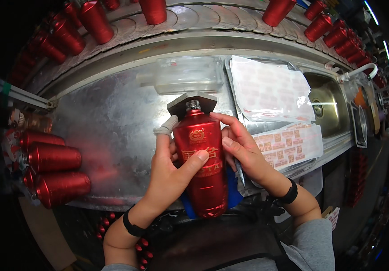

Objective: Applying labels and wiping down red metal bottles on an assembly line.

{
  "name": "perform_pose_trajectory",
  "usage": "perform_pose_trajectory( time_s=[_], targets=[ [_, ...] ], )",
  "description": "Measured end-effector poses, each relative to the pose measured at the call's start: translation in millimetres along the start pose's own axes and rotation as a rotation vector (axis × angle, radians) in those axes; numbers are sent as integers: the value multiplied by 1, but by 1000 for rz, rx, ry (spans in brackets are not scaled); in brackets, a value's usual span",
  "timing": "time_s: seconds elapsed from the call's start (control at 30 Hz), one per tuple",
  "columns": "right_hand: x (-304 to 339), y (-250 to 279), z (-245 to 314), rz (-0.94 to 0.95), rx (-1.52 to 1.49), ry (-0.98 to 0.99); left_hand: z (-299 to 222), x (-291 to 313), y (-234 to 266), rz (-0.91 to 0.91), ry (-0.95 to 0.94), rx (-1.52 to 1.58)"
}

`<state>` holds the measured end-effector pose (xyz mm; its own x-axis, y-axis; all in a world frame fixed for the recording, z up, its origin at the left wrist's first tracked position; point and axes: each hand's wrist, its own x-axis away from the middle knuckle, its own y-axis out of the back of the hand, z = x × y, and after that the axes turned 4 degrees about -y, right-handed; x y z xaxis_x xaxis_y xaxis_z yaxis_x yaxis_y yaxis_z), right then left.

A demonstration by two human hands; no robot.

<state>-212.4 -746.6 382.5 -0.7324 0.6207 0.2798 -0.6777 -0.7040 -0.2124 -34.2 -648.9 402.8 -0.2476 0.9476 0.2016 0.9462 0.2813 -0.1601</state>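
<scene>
Red bottle (201,162) (both hands gripping) over steel worktop (113,122).

Left hand (172,167), right hand (242,147) curled, gripping

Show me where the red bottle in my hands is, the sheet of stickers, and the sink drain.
red bottle (201,174), head view, on its red body below the thumb.
sheet of stickers (289,144), head view, middle of the sheet.
sink drain (318,109), head view, on the drain opening.
</scene>
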Motion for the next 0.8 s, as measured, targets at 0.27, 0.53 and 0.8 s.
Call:
perform_pose_trajectory(
  time_s=[0.27, 0.53, 0.8],
  targets=[
    [2, -6, -4, -82, 157, 84, 2, 0, -3, -2, -26, 5],
    [6, -4, -6, -51, 58, 6, 8, 7, 5, 15, 49, 42],
    [20, -11, -11, -48, 45, -22, 12, 23, 14, 166, 67, 103]
  ],
)
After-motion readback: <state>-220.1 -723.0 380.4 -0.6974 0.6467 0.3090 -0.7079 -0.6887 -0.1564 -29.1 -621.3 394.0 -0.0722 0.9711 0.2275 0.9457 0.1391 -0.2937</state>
